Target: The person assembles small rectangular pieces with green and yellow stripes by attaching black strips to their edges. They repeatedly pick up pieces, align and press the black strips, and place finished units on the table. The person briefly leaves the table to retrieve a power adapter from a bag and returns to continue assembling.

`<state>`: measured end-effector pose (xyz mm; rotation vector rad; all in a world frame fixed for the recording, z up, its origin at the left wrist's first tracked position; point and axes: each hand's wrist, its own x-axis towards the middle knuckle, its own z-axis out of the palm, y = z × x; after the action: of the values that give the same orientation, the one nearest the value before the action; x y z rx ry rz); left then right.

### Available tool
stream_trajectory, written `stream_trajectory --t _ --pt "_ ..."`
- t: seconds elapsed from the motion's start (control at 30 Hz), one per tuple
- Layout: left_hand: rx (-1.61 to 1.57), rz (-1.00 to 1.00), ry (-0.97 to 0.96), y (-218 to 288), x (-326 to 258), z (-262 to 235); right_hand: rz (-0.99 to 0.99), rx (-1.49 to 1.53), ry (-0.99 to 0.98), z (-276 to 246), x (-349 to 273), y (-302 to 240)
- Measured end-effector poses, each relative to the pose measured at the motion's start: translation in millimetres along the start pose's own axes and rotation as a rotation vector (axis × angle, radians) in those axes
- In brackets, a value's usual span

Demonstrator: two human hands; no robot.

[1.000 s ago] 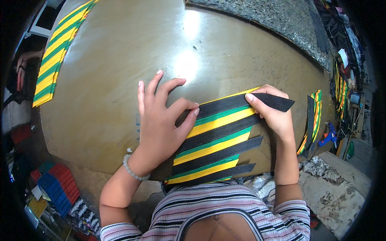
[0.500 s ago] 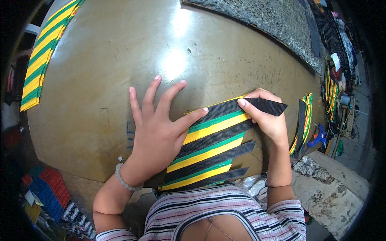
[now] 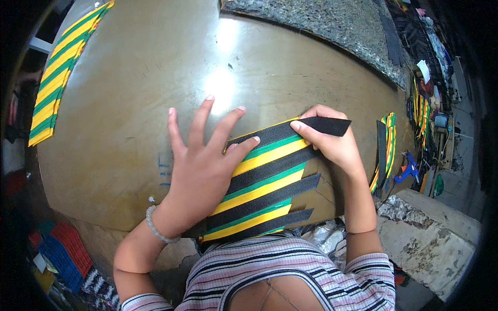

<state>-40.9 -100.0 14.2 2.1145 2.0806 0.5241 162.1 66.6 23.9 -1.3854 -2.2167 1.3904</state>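
The left hand (image 3: 199, 173) lay spread flat on the striped panel (image 3: 259, 189) on the worktop (image 3: 145, 93), while at two o'clock the right hand (image 3: 332, 142) pinched its top black strip (image 3: 311, 127).

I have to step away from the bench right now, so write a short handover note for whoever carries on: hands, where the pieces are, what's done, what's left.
Left hand: spread flat, pressing down the left part of the striped sheet, which is yellow and green.
Right hand: pinching the top black strip near its right end, at the sheet's upper edge.
Sheet lies on the brown table at the near edge, against the person's body.
Done: four black strips lie slanted across the sheet, the lower three untouched.
Left: the top strip is in the fingers, not yet let go.
More striped sheets lie far left; another pile sits at the right edge.
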Motion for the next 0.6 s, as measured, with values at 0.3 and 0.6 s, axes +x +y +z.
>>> stream_trajectory --t 0.3,0.6 --pt "-0.182 0.334 0.089 23.4 35.3 27.4 -0.038 0.039 0.032 -7.0 -4.8 4.1" --pt "-0.101 0.37 0.065 23.5 31.3 29.7 0.089 0.206 0.096 -22.7 1.8 23.4"
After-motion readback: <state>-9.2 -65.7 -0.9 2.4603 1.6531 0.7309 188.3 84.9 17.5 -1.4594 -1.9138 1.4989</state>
